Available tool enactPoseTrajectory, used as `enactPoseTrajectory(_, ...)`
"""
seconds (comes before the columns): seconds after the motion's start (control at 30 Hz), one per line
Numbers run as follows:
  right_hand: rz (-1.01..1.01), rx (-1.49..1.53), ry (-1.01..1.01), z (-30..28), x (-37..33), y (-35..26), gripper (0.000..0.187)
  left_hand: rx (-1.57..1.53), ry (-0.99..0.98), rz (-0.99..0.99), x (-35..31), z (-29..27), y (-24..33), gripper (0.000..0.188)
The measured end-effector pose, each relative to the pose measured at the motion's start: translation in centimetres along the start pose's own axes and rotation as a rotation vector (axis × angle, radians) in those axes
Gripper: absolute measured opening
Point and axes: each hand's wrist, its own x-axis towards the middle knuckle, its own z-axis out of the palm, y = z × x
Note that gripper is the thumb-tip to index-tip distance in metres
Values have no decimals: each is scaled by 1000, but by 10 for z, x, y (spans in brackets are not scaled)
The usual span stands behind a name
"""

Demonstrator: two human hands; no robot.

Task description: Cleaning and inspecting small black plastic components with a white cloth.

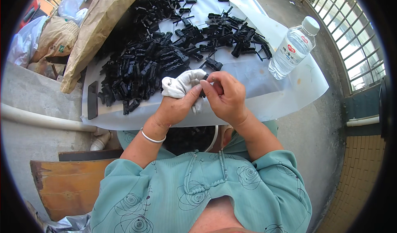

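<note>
My left hand (175, 107) and my right hand (228, 97) meet at the near edge of the table. White cloth (182, 84) covers the fingers of my left hand; whether it is a glove or a rag, I cannot tell. Between the hands is a small black plastic part (202, 94), mostly hidden by the fingers. My left hand grips it, thumb bare. The right thumb and forefinger pinch at its upper end. Just beyond them lies a similar loose black part (213, 64), beside a large heap of black plastic parts (140, 69).
A translucent white sheet (285, 96) covers the table. At its right stands a capped clear water bottle (291, 49). Brown paper (97, 30) rises along the left side, near a flat black bar (92, 100). Below the table edge, a white-rimmed container (214, 138) holds dark things.
</note>
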Motion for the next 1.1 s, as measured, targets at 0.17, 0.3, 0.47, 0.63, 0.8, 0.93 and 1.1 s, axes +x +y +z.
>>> enactPoseTrajectory(0.17,462,189,-135,-7,3,9,17,199,6,-60,-10,-2,13,27)
enactPoseTrajectory(0.3,325,247,-213,-11,7,12,19,357,169,20,-5,-2,7,25)
enactPoseTrajectory(0.47,300,156,-293,-2,1,14,26,638,207,299,-4,2,-3,24)
enactPoseTrajectory(0.63,399,193,-260,12,-11,18,23,1101,189,489,-8,2,2,24)
enactPoseTrajectory(0.8,417,445,-217,7,-2,16,14,384,168,321,-2,-3,-5,29)
enactPoseTrajectory(0.93,538,78,-534,-12,12,15,10,85,169,34,-3,-18,11,31)
enactPoseTrajectory(1.1,39,144,-288,-8,5,33,8,170,123,-17,-2,-14,15,33)
